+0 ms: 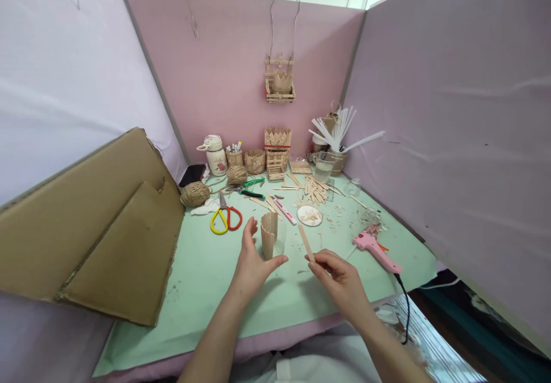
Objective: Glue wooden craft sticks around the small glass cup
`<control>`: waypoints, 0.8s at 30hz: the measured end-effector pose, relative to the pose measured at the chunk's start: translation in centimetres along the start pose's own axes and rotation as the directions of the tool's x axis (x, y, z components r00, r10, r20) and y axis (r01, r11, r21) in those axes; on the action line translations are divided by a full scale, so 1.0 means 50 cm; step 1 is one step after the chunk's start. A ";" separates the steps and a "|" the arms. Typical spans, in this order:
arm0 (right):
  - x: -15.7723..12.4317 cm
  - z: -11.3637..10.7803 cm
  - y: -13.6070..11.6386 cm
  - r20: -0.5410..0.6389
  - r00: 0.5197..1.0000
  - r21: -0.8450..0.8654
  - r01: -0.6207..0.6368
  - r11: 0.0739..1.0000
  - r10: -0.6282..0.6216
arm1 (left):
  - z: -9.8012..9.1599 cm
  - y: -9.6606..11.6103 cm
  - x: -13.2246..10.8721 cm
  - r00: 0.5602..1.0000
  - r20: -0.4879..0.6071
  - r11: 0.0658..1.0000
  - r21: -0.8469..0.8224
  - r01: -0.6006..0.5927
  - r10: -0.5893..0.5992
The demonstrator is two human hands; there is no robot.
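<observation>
A wooden craft stick (305, 239) is pinched between the thumb and fingers of my right hand (338, 277), tilted with its free end up and to the left. My left hand (253, 259) is open, thumb and fingers spread around the near left side of a clear cup. Craft sticks (268, 236) stand side by side on the left part of that cup (280, 238), and its right part is bare and see-through. Whether my left fingers touch the cup, I cannot tell. A white dish (309, 216) of small wood pieces lies just beyond the stick.
Scissors (226, 220), a pink cutter (284, 211) and green-handled pliers (253, 194) lie beyond my hands. On the right is a pink glue gun (377, 249) with a cord. Loose sticks (315, 190) are piled behind the dish. Cardboard (124, 251) leans at left.
</observation>
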State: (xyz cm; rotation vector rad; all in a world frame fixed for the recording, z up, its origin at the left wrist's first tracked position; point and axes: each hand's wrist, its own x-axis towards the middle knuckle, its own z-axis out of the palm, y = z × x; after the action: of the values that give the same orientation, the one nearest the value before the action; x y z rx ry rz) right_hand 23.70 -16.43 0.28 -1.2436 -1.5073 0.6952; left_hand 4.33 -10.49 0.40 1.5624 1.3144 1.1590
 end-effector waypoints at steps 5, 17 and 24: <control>-0.003 0.001 0.009 -0.002 1.000 0.016 0.019 1.000 -0.019 | 0.003 -0.003 0.042 0.986 0.152 0.997 0.006 0.074 -0.074; -0.021 0.017 0.021 -0.017 0.997 -0.015 0.069 0.997 -0.070 | -0.020 -0.007 0.038 0.952 0.300 0.998 -0.047 -0.042 0.054; -0.025 0.029 0.014 -0.029 0.982 -0.124 0.184 0.975 -0.189 | -0.006 0.030 -0.067 0.927 -0.333 0.985 0.033 -0.172 0.173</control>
State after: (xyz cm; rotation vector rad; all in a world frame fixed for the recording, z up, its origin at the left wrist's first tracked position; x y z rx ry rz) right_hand 22.52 -17.16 -1.21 -1.1800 -1.6278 0.4588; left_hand 4.29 -14.06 1.37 1.5539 1.4133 1.5902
